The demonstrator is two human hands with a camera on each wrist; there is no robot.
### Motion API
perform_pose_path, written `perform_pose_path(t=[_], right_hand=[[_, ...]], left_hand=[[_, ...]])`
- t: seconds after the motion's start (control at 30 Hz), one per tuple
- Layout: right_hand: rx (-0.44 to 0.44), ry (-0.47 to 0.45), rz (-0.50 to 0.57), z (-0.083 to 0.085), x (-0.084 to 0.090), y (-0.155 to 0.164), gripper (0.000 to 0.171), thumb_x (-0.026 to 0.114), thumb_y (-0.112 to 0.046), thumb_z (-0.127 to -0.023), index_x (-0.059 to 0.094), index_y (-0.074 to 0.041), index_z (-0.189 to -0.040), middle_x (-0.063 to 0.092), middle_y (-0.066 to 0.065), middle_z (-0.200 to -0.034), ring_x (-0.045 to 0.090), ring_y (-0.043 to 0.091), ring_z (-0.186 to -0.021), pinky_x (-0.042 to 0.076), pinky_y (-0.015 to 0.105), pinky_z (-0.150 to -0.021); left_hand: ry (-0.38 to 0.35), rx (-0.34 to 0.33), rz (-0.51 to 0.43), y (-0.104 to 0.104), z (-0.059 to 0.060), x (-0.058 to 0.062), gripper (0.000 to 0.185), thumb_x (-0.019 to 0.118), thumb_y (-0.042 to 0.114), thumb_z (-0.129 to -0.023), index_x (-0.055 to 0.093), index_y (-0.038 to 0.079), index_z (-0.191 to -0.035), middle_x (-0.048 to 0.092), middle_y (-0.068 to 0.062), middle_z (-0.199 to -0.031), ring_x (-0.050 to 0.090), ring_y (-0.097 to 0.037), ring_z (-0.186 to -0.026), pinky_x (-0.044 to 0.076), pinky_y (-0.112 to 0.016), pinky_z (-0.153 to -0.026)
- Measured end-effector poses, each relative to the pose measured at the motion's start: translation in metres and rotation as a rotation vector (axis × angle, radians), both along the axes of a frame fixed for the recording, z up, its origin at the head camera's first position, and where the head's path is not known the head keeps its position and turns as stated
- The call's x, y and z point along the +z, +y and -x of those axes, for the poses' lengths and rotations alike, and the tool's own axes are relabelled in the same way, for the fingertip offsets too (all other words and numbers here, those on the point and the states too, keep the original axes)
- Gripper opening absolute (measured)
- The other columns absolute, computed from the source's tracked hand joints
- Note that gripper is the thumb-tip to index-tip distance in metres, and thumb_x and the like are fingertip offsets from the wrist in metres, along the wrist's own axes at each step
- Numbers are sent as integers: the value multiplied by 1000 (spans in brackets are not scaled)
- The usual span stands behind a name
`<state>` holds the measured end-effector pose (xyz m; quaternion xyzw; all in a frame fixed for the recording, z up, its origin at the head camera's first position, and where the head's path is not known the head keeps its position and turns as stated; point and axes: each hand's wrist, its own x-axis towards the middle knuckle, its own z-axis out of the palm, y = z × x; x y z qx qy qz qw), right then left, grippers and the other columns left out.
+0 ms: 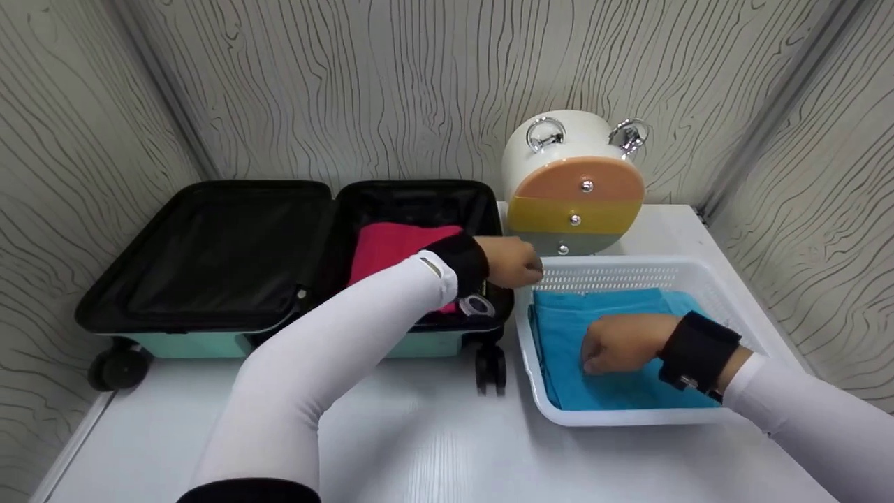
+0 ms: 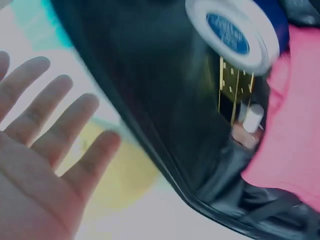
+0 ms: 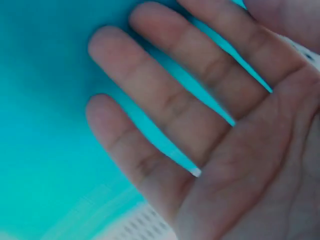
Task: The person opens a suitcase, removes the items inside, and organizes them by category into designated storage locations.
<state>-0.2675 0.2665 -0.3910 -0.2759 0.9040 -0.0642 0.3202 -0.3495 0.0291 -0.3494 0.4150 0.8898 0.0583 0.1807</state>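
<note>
Left hand [image 1: 513,262] and right hand [image 1: 623,342] are apart, their fingers nearly straight, the left at ten o'clock of the white basket [image 1: 628,418], the right over the blue cloth [image 1: 614,390] lying inside it, at four o'clock of the person's view.

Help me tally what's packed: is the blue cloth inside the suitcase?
No, the blue cloth lies in the white basket, to the right of the open suitcase.
</note>
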Motion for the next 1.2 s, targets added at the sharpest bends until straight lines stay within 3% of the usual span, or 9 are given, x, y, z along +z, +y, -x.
perform_pose_path(t=[0.07,0.17,0.3,0.43,0.77,0.87,1.03,1.13,1.2], right_hand=[[15,51,94,7,18,-1,28,70,-28,-107,81,-10,-126,81,6,-114,73,25,-102,64,49,-91],[24,145,274,20,40,-6,30,68,-25,-109,77,-7,-131,80,12,-125,76,30,-113,64,48,-96],[-34,249,498,34,56,-18,28,67,-17,-109,76,-3,-132,81,13,-118,76,28,-102,64,33,-88],[-151,283,676,43,59,-39,30,67,-12,-108,73,0,-134,80,14,-111,74,21,-91,60,23,-81],[-384,35,927,64,60,-117,45,60,-11,-111,52,7,-151,69,20,-126,73,13,-98,63,26,-87],[-443,4,907,77,59,-135,48,57,-15,-113,47,6,-154,64,23,-138,71,17,-104,62,27,-90],[-542,-82,793,99,50,-157,51,57,-23,-113,45,5,-155,60,26,-146,70,26,-111,62,37,-99],[-554,-142,661,109,38,-167,56,59,-25,-112,44,7,-156,61,31,-144,72,35,-116,60,45,-105],[-541,-162,570,113,30,-173,60,60,-26,-111,42,11,-156,62,34,-143,71,40,-122,59,48,-107]], left_hand=[[-14,64,-100,-20,10,8,38,49,31,-116,77,6,-123,71,-6,-99,65,-20,-93,54,-34,-88],[-38,203,-226,-54,23,13,47,43,38,-118,77,6,-121,73,-5,-97,69,-20,-92,55,-34,-89],[-110,363,-277,-100,37,8,61,30,44,-119,70,2,-141,71,-18,-143,67,-32,-134,49,-44,-118],[-140,453,-158,-139,43,2,68,24,46,-119,62,0,-151,59,-19,-158,55,-36,-149,41,-46,-126],[-80,526,180,-175,46,-5,65,47,42,-113,53,-9,-153,56,-25,-159,57,-38,-145,43,-47,-124],[-14,512,263,-178,65,-35,61,56,47,-108,67,-5,-138,65,-21,-149,61,-34,-142,45,-45,-123],[106,367,401,-196,145,-141,61,55,51,-99,75,0,-126,73,-20,-136,69,-33,-126,53,-44,-109],[86,285,464,-196,155,-157,61,52,50,-101,73,3,-133,70,-20,-141,66,-33,-130,51,-45,-111],[35,282,470,-191,147,-153,57,51,49,-104,74,3,-131,70,-19,-139,66,-30,-128,50,-43,-110]])
